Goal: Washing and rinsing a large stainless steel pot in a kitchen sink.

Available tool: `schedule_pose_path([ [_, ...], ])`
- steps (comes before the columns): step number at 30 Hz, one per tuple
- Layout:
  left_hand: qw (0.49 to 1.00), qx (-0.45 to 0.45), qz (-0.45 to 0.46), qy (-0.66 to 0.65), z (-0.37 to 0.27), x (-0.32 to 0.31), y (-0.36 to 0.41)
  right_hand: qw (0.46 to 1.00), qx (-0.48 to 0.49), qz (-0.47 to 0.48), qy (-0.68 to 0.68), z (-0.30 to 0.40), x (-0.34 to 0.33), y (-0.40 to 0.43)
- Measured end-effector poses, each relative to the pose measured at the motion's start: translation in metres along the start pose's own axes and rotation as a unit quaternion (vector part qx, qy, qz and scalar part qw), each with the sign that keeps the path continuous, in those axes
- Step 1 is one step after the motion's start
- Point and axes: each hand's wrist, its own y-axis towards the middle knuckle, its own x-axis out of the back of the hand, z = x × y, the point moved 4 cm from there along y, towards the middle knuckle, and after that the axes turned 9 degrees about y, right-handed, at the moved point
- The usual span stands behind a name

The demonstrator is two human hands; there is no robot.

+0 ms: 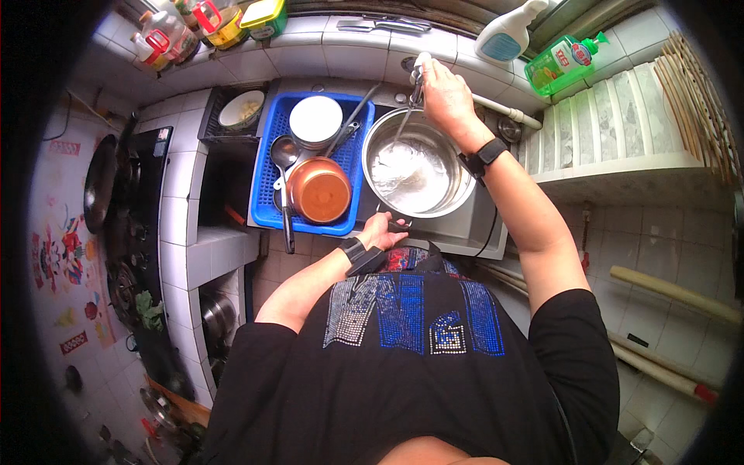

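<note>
A wide stainless steel pot (378,195) stands over the sink (447,235), under the tap (415,93). Water (410,168) runs from the spout into it, and the surface inside is bright and stirred up. My right hand (444,93) is closed over the top of the tap, hiding its lever. At the pot's near side, my left hand (383,231) grips the dark pot handle (398,225). Left of the pot, a blue plastic basket (261,197) holds a copper-coloured pot (322,195) lying upside down, a white bowl (315,119) and a ladle (285,152).
Knives (383,25), a white spray bottle (510,30) and a green pump bottle (564,63) lie or stand along the back ledge. A ridged white washboard (604,116) is on the right. Leftward are a black gas stove (148,232) and a wok (100,183). A dish (241,110) sits in a dark rack.
</note>
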Motion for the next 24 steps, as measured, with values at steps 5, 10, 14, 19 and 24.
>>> schedule_pose_path([
  [5,1.0,-0.004,0.004,0.012,-0.001,0.006,0.004,0.998,0.017,-0.044,-0.043,0.006,-0.001,-0.002],
  [10,1.0,0.0,0.002,0.02,-0.002,0.0,-0.003,1.0,-0.023,0.009,-0.008,0.004,0.0,-0.002],
  [14,1.0,-0.008,0.005,0.019,0.001,0.002,0.003,0.999,0.001,-0.02,-0.044,0.005,0.001,-0.003],
  [19,1.0,-0.011,0.008,0.011,0.001,0.003,0.001,0.998,0.006,-0.018,-0.055,0.006,0.002,-0.006],
  [24,1.0,-0.02,0.011,0.01,0.003,0.006,0.006,0.999,0.008,-0.018,-0.048,0.008,0.002,-0.006],
])
